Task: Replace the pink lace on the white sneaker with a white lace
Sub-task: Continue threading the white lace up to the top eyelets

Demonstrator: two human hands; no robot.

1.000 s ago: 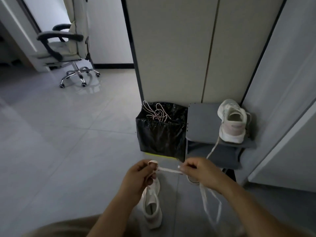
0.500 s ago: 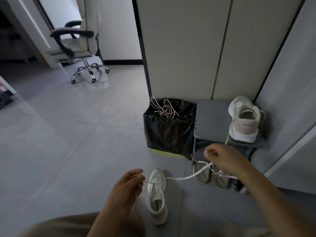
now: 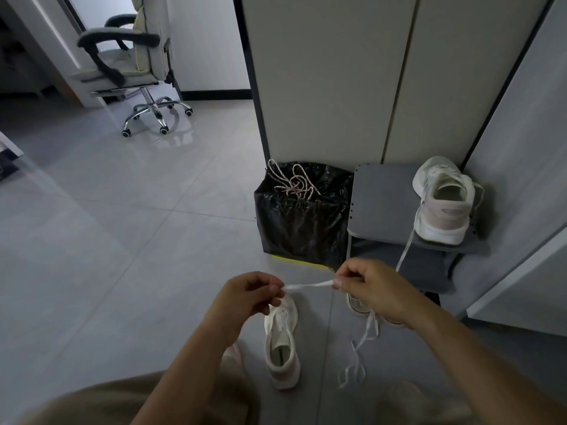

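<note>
Holding a short piece of the white lace (image 3: 306,285) stretched between them, both hands were in the near middle of the scene, above the floor (image 3: 122,240). The left hand (image 3: 254,294) had its fingers curled and pinched one end of the lace between thumb and fingertips. The right hand (image 3: 368,289) was also curled and pinched the lace between thumb and forefinger. The rest of the lace hung down under this hand, and its loose part reached down toward the floor.

The white sneaker (image 3: 282,342) stood on the floor just below the left hand, with its toe pointing to the far side; the hand covered part of the toe. I could not tell if any lace was in its eyelets.

The pink lace (image 3: 291,184) lay in a loose heap on top of a black bin bag (image 3: 300,222), farther away. To the right of the bag was a grey shoe rack (image 3: 380,204), and a second sneaker (image 3: 441,200) stood on its top, with one lace end hanging over the edge. A pair of shoes (image 3: 357,305) sat under the rack, partly hidden by the right hand. An office chair (image 3: 129,56) stood far left.
</note>
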